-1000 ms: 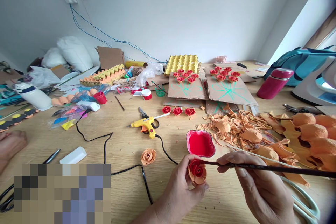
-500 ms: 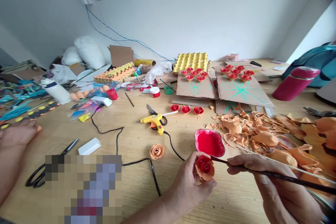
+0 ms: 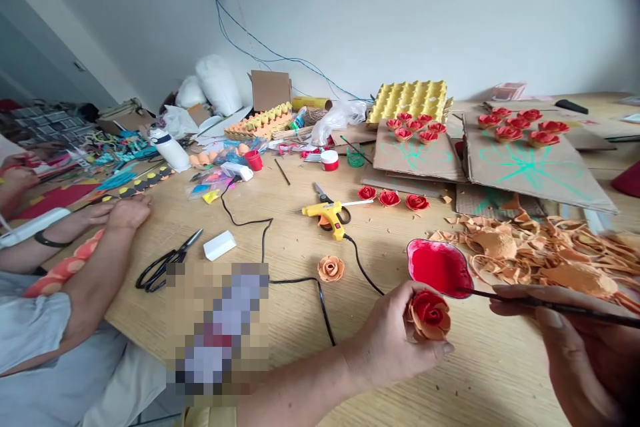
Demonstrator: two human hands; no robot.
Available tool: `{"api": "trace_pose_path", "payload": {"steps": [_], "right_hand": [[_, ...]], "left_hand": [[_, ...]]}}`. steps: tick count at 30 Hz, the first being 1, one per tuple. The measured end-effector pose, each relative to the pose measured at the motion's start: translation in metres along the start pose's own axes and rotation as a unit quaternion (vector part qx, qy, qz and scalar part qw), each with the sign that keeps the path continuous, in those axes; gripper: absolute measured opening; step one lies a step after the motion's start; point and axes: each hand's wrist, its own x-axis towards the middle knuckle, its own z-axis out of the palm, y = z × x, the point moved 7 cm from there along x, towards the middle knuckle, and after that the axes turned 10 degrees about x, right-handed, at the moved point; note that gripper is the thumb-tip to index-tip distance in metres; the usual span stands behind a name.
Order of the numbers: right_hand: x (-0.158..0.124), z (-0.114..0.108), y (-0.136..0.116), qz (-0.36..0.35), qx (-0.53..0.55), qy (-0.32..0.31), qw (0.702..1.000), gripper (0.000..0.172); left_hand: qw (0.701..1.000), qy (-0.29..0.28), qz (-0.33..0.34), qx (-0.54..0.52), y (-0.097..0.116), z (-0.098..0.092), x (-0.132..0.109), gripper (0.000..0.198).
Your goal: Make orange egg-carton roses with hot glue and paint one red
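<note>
My left hand (image 3: 395, 340) is closed round a paper rose (image 3: 431, 315), its inner petals painted red and its outer ones bare orange. Between the fingers of my right hand (image 3: 565, 340) is a thin dark paintbrush (image 3: 530, 303), its tip at the near edge of a dish of red paint (image 3: 434, 265). An unpainted orange rose (image 3: 331, 269) lies to the left of my left hand. Farther back, three red roses (image 3: 389, 198) sit in a row beside a yellow glue gun (image 3: 325, 213).
Torn orange egg-carton scraps (image 3: 555, 257) lie at the right. Cardboard sheets (image 3: 540, 160) behind them bear red roses. Black scissors (image 3: 170, 260), a white block (image 3: 219, 245) and a black cord (image 3: 325, 310) are on the left. A co-worker's hands (image 3: 125, 210) rest at the far left.
My right hand has moved the brush tip away from the rose to the paint dish. The view has swung left, showing more of the co-worker. My left hand still holds the rose.
</note>
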Motion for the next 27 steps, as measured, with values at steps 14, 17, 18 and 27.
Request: {"api": "trace_pose_path", "payload": {"steps": [14, 17, 18, 27], "right_hand": [[0.001, 0.023, -0.033, -0.090, -0.144, -0.046, 0.984, 0.011], [0.000, 0.024, -0.031, -0.099, -0.149, -0.040, 0.983, 0.010], [0.000, 0.024, -0.030, -0.098, -0.148, -0.040, 0.983, 0.010], [0.004, 0.022, -0.024, -0.053, -0.109, -0.050, 0.991, 0.012]], "left_hand": [[0.997, -0.010, 0.019, 0.068, 0.007, 0.003, -0.003, 0.050], [0.997, -0.011, 0.008, 0.073, 0.004, 0.003, -0.002, 0.051], [0.997, -0.014, 0.004, 0.071, 0.003, 0.003, -0.002, 0.051], [0.998, -0.013, 0.003, 0.061, 0.002, 0.004, -0.001, 0.049]]}}
